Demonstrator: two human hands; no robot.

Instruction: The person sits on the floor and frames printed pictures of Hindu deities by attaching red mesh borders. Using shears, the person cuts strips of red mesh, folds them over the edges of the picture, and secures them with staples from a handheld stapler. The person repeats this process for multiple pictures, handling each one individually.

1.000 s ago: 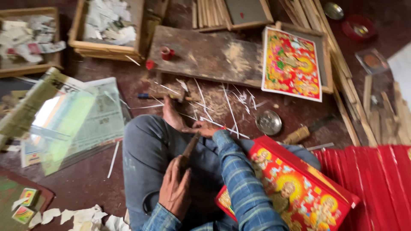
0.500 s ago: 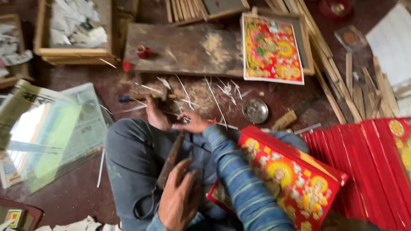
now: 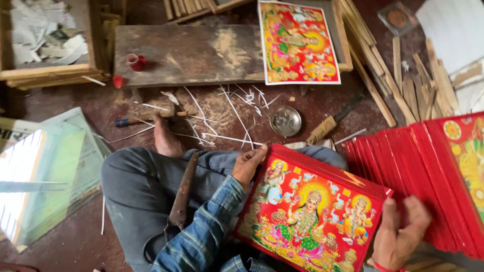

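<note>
I sit cross-legged on the floor in jeans. A red-framed picture [image 3: 312,211] with a bright printed figure scene leans on my lap. My left hand [image 3: 249,163], in a blue plaid sleeve, grips its upper left corner. My right hand [image 3: 398,231], with a red thread at the wrist, rests fingers spread on the picture's right edge, against a fanned stack of red frames [image 3: 443,176]. A rusty wooden-handled tool [image 3: 184,191] lies loose across my left thigh.
Ahead lies a worn wooden board [image 3: 191,53] with a small red cup [image 3: 136,61] and a colourful print [image 3: 297,40]. A metal dish [image 3: 286,121], another handled tool [image 3: 327,126] and thin white slivers [image 3: 227,116] dot the floor. Glass panes [image 3: 45,176] left, wooden strips [image 3: 413,75] right.
My hand let go of the wooden-handled tool, which now rests on my thigh. Both hands have moved onto the red-framed picture. The view has swung right toward the red frames.
</note>
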